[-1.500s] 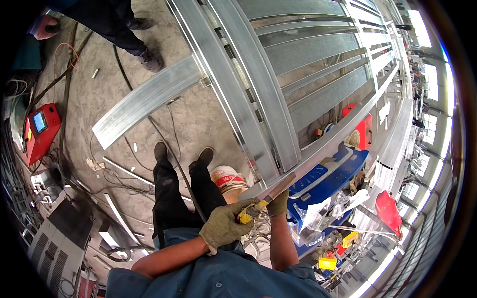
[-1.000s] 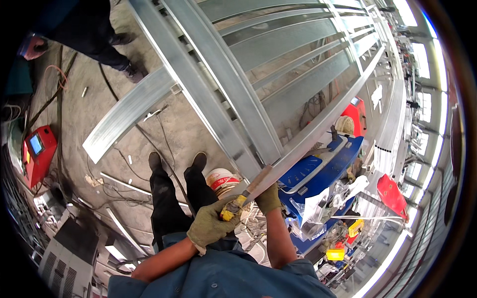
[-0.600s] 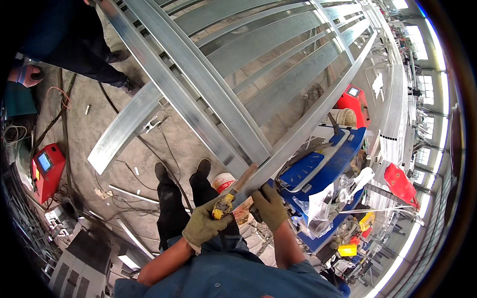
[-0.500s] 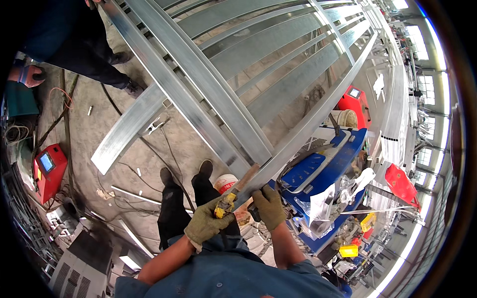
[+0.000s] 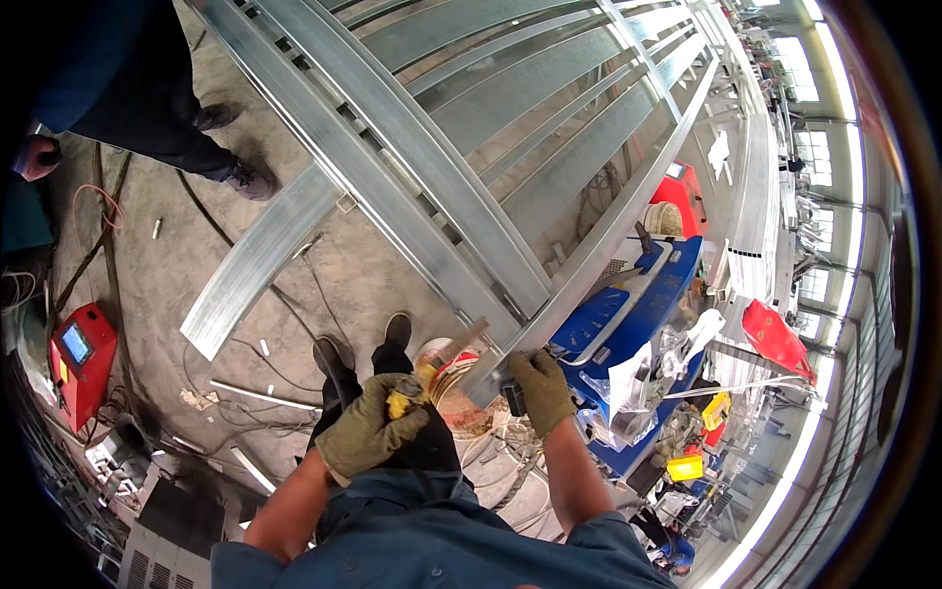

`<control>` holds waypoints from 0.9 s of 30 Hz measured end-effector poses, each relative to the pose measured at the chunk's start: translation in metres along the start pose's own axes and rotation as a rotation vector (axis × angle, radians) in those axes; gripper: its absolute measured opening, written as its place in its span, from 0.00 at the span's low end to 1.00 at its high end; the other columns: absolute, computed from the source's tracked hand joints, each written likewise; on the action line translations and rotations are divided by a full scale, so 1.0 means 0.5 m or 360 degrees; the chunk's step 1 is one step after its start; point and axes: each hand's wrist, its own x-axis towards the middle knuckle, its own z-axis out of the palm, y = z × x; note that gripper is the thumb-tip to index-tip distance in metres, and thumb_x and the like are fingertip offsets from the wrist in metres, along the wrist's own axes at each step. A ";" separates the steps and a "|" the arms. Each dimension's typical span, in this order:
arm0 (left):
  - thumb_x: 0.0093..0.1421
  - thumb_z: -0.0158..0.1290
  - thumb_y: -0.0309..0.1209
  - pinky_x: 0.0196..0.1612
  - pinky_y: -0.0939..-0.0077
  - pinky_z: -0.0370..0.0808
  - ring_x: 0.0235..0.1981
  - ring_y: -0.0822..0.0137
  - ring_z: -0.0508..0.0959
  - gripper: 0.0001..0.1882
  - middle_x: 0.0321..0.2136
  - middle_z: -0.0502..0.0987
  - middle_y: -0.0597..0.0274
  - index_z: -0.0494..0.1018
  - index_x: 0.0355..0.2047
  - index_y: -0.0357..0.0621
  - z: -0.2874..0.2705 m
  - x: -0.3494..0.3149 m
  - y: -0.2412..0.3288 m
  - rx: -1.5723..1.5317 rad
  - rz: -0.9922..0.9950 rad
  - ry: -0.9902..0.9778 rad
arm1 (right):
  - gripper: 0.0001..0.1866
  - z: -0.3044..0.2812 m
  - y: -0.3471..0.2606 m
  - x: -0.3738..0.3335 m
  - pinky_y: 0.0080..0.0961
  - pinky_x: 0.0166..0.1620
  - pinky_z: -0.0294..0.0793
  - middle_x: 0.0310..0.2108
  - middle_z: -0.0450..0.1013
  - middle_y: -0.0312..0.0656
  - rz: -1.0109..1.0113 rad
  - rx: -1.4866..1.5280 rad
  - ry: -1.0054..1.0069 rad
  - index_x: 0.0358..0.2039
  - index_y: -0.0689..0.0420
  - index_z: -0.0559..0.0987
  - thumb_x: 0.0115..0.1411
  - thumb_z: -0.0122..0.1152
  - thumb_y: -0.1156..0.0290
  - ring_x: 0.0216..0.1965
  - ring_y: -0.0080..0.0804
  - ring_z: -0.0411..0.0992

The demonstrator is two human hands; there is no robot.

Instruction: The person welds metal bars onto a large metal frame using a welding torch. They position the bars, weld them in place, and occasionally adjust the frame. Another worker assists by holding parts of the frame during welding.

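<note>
My left hand (image 5: 373, 429), in a worn olive work glove, is closed around what looks like a yellow tape measure (image 5: 404, 400). A narrow, brownish, blurred strip (image 5: 461, 344) stretches from it toward the corner of a large galvanized steel frame (image 5: 574, 314). My right hand (image 5: 543, 393), gloved alike, is at the frame's near end with its fingers curled. A small dark block (image 5: 513, 398) shows beside its thumb, apparently held in it; its kind is unclear. Below the near corner stands a bucket (image 5: 453, 378), partly hidden by my left hand and the frame.
A blue cart (image 5: 618, 324) with plastic bags stands right of the frame. Another person (image 5: 137, 108) stands at the far left. A red machine with a screen (image 5: 83, 358), cables and a curved metal plate (image 5: 257, 260) are on the left. Red-and-yellow items lie lower right.
My left hand has drawn back left, away from the frame's corner, with the yellow tape measure. My right hand has shifted slightly up and right. The whole view has moved a little.
</note>
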 end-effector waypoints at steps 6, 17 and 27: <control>0.74 0.63 0.36 0.33 0.77 0.78 0.30 0.76 0.79 0.21 0.40 0.82 0.65 0.74 0.62 0.42 -0.053 -0.002 0.044 0.0079 -0.0403 0.0050 | 0.14 -0.003 0.017 0.007 0.21 0.34 0.78 0.35 0.81 0.33 0.0071 0.0086 0.0010 0.48 0.57 0.84 0.74 0.66 0.59 0.31 0.21 0.77; 0.73 0.64 0.44 0.32 0.76 0.79 0.27 0.76 0.81 0.28 0.33 0.83 0.65 0.76 0.66 0.42 -0.058 0.051 0.047 0.0229 -0.0532 -0.0224 | 0.11 0.003 0.000 0.003 0.23 0.30 0.78 0.34 0.81 0.34 0.0130 0.0168 0.0037 0.47 0.57 0.84 0.73 0.67 0.62 0.27 0.21 0.76; 0.64 0.62 0.36 0.35 0.66 0.80 0.29 0.62 0.83 0.24 0.32 0.84 0.54 0.80 0.58 0.40 0.035 0.153 0.058 0.0382 -0.0520 -0.0688 | 0.15 -0.002 0.011 0.032 0.25 0.34 0.79 0.37 0.82 0.38 0.0152 0.0202 -0.0025 0.49 0.61 0.85 0.73 0.65 0.62 0.32 0.27 0.79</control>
